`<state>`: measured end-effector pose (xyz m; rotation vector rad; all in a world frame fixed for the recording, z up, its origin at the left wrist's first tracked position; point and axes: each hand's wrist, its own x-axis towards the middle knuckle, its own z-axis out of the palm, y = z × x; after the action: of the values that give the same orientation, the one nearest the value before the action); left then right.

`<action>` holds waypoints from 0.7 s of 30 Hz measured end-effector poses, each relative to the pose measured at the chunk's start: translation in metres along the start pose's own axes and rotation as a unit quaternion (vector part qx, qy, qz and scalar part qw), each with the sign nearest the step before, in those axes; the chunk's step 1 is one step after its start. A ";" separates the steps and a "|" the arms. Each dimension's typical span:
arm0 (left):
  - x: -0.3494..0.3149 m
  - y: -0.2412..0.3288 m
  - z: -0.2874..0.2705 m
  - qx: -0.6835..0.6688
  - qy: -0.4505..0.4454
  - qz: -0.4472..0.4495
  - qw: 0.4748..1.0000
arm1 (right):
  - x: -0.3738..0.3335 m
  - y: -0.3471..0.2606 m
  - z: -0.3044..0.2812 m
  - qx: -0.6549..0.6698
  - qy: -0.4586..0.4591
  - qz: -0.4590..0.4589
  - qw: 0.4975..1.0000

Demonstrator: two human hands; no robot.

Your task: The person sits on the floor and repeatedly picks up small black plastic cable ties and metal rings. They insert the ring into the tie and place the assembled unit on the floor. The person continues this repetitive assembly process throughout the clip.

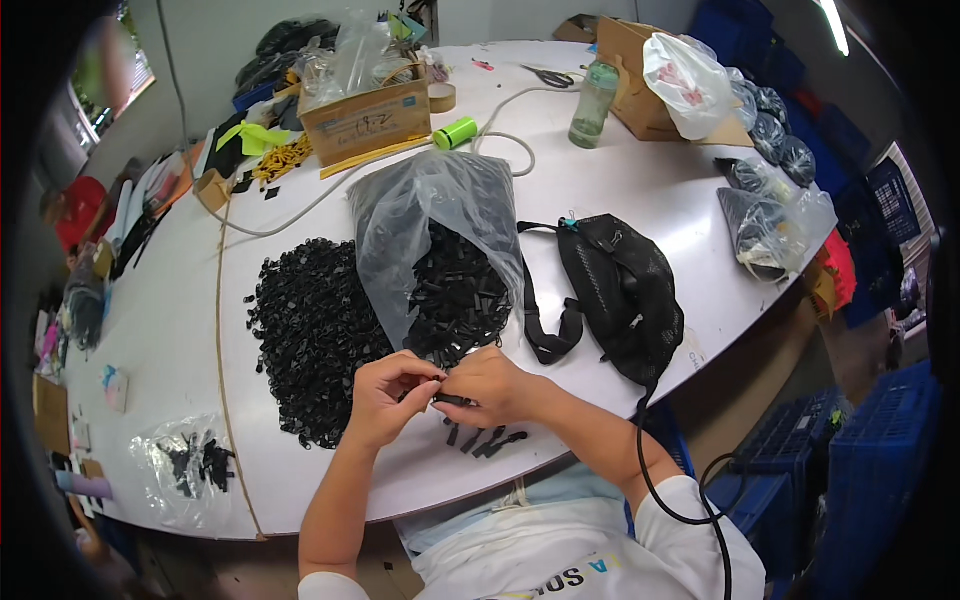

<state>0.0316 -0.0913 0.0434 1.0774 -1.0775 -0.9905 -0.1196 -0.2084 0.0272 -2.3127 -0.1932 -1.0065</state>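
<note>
While your left hand (388, 402) meets your right hand (492, 388), a small black piece (454, 400) sits between them

You pinch it with both hands' fingers (415, 365), near the open plastic bag (380, 225). Left of that, a heap of black parts (315, 340) lies on the tabletop (288, 485).

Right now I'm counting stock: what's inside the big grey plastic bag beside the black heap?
The plastic bag shows many small black pieces at its open mouth; whatever lies beneath them is covered.
</note>
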 end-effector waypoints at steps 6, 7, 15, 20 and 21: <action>-0.004 0.002 -0.006 0.095 0.055 0.054 0.993 | 0.001 -0.001 0.005 -0.012 0.018 0.007 1.000; -0.004 0.001 -0.005 0.164 0.064 0.094 0.980 | 0.000 -0.001 0.005 -0.020 0.023 0.016 0.999; 0.003 0.005 0.002 0.454 0.038 0.267 0.849 | -0.004 0.004 0.007 -0.066 0.035 0.074 0.994; 0.002 -0.003 0.001 0.501 0.042 0.257 0.825 | -0.003 0.006 0.004 -0.122 -0.079 0.124 0.982; 0.002 -0.002 0.002 0.493 0.039 0.259 0.830 | -0.004 0.007 0.004 -0.124 -0.076 0.125 0.981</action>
<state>0.0295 -0.0943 0.0423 1.4772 -1.7549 0.1299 -0.1175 -0.2111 0.0188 -2.5627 0.1700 -0.7634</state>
